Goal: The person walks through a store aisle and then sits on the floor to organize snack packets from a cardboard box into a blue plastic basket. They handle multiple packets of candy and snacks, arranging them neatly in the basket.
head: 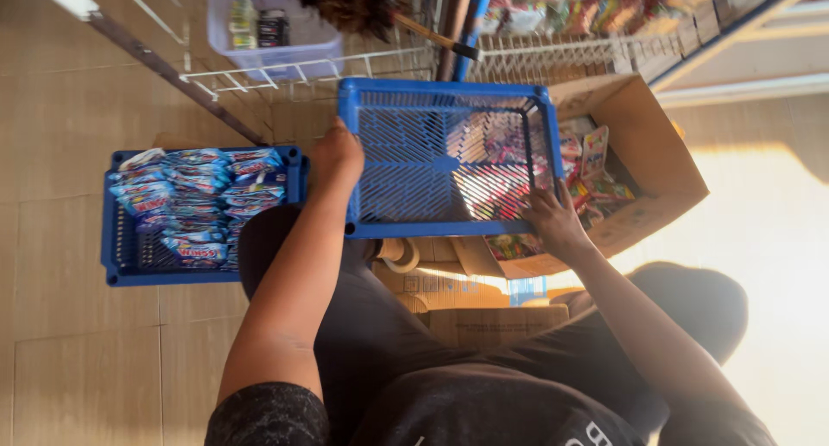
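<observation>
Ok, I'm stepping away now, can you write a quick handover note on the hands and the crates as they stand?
Left hand grips the left edge of the empty blue slatted plastic crate; right hand holds its near right corner. The crate is held above the open cardboard box of colourful snack packets. A second blue plastic crate on the tiled floor already holds blue packets. The held crate has nothing in it yet.

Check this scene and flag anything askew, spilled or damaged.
Nothing looks spilled or damaged. The empty blue crate is held up by the left hand and right hand over an open cardboard box of packets. A second blue crate holds stacked blue packets.
</observation>
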Tool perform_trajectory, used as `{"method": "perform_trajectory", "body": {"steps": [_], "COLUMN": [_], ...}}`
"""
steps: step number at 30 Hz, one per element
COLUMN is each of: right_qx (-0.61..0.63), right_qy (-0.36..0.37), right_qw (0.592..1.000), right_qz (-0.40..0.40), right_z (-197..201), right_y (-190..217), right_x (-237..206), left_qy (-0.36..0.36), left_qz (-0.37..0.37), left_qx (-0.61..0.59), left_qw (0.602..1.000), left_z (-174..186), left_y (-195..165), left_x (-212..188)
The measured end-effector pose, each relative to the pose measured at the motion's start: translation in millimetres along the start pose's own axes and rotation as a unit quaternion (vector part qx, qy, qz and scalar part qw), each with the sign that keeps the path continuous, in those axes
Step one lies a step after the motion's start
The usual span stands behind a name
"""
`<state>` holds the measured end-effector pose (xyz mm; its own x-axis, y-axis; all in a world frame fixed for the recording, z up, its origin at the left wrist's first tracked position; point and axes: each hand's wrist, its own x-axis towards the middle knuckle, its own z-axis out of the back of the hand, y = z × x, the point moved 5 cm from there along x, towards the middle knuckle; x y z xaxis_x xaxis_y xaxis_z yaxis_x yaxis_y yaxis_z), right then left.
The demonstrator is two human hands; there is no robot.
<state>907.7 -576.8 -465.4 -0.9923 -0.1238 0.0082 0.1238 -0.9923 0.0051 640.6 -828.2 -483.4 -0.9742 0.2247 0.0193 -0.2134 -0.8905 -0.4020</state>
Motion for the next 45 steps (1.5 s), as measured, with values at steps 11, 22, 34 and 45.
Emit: {"method": "perform_trajectory", "body": {"steps": [11,22,34,45], "right_qx": [0.05,0.045,0.072,0.371], "right_qy": [-0.001,0.0,0.017,-0.217], "right_qw": [0.999,0.999,0.997,0.878], "right_qz": [-0.004,-0.023,-0.031,-0.211], "right_z": [2.6,-29.3,-65.2,46.4], "right_y": [20.9,23.8,11.0,-134.1], "right_x": [6.9,10.4,-5.9,-22.7], "left_qy": [0.006,0.033,0.212,0.255], "left_qz": [0.015,-0.274,-0.422,-0.389], "left_qx": [0.058,0.021,0.072,0.001], "left_qw": [0.998,0.961,0.878,0.885], "left_z": [4.5,-30.9,-106.1,-119.5], "left_y": [8.9,-59.3,-105.9,-101.3], "left_x": [-1.1,-92.4,-175.5,-169.4]}}
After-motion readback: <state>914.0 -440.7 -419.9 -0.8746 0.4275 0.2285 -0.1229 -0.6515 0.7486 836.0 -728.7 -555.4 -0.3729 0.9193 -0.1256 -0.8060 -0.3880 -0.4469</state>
